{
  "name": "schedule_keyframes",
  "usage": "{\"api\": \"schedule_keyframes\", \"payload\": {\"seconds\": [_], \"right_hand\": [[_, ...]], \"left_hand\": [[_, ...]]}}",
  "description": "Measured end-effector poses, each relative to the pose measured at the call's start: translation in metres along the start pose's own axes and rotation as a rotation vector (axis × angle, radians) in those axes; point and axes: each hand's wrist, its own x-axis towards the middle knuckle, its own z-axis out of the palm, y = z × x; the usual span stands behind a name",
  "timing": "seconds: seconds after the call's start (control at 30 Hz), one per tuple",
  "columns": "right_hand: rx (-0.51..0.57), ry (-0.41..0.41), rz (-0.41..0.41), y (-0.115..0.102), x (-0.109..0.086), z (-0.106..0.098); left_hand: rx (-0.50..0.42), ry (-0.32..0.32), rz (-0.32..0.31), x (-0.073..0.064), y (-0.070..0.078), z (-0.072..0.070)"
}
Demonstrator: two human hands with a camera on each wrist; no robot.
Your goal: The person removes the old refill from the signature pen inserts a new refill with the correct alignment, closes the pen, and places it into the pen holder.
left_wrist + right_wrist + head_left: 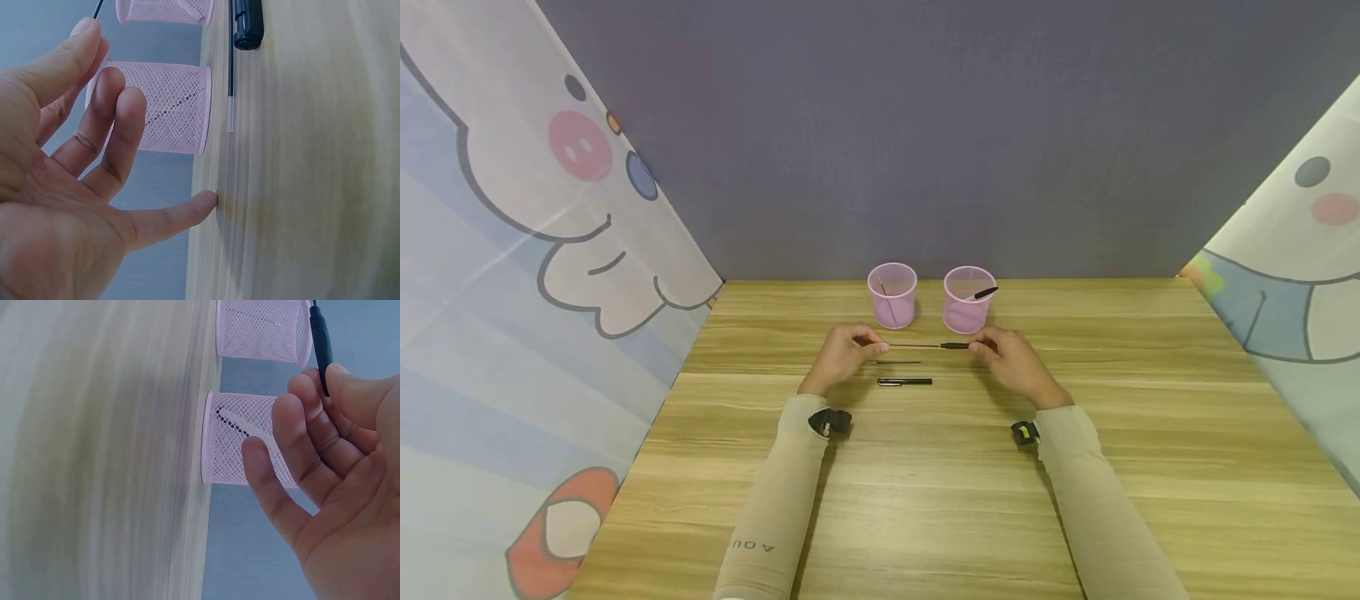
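Note:
My left hand (842, 354) pinches one end of a thin pen refill (913, 345) between thumb and fingertips. At its other end, the refill lines up with a short black pen part (321, 347). My right hand (1011, 358) grips that part between thumb and index finger; its tapered end points toward the left hand. Both hands are raised a little over the table, and the left little finger reaches down near the wood. Below them on the table lie a second dark refill (231, 75) with a clear end and a black pen piece with a clip (905, 382).
Two pink mesh cups stand behind the hands. The left cup (892, 312) holds a thin refill; the right cup (966, 318) has a black-and-white pen piece (985, 293) leaning over its rim. A grey wall rises behind the wooden table (925, 500).

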Motion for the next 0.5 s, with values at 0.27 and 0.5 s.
{"api": "schedule_keyframes", "payload": {"seconds": [0.27, 0.5], "right_hand": [[0.005, 0.002, -0.004, -0.0016, -0.0001, 0.0], [0.01, -0.002, -0.005, -0.0013, 0.0001, 0.001]], "left_hand": [[0.0, -0.004, -0.002, 0.0005, 0.0004, 0.001], [0.001, -0.008, -0.007, 0.0005, 0.0008, 0.0032]]}}
